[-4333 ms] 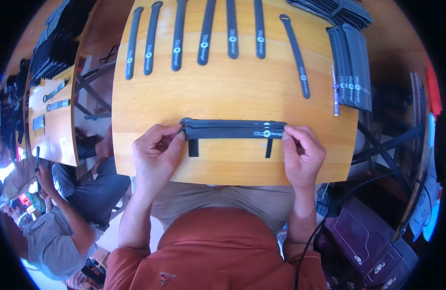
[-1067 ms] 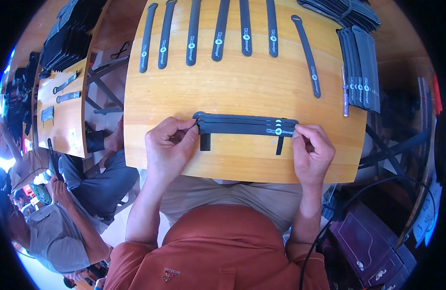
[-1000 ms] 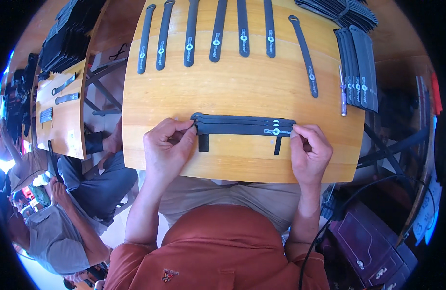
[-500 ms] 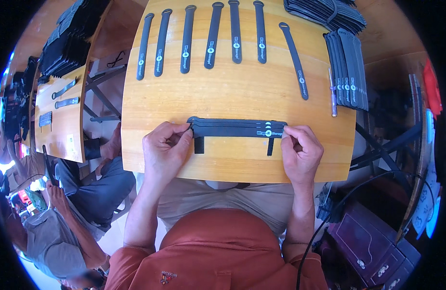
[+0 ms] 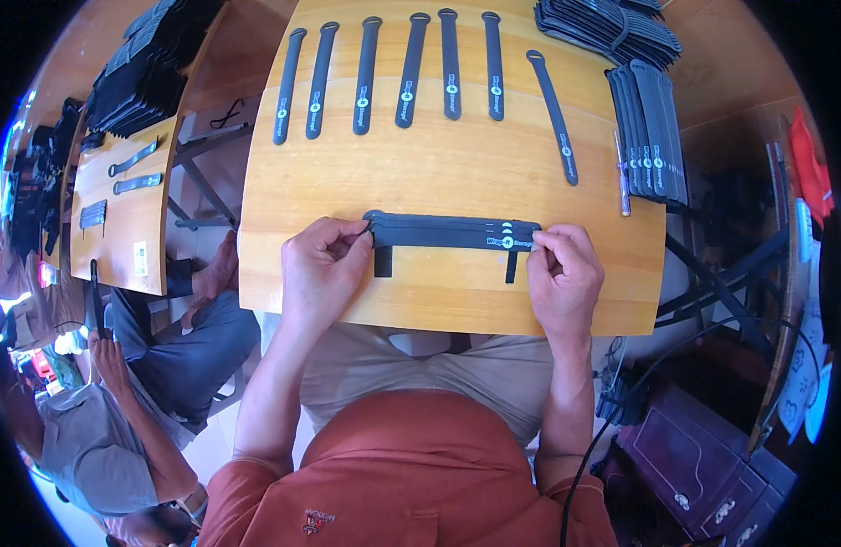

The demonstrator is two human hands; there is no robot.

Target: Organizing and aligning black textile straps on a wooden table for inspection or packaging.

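Note:
In front of me, a small overlapping stack of dark grey storage straps lies crosswise near the table's front edge. My left hand pinches its left, rounded end between thumb and fingers. At the other end, the fingers of my right hand are closed on the straps' squared tips. Two short black strips, a left one and a right one, stick out from under the stack toward me. Farther back lies a spread row of single straps, each with a slotted round end and a printed mark.
To the right lie a fanned pile of straps, a thin pen-like tool and a banded bundle. A cable hangs by my right arm. On the left, another person sits at a second table holding a dark strap.
The view has shifted slightly, so the table and straps sit a little differently in the picture. Both my hands keep their hold on the stack's ends.

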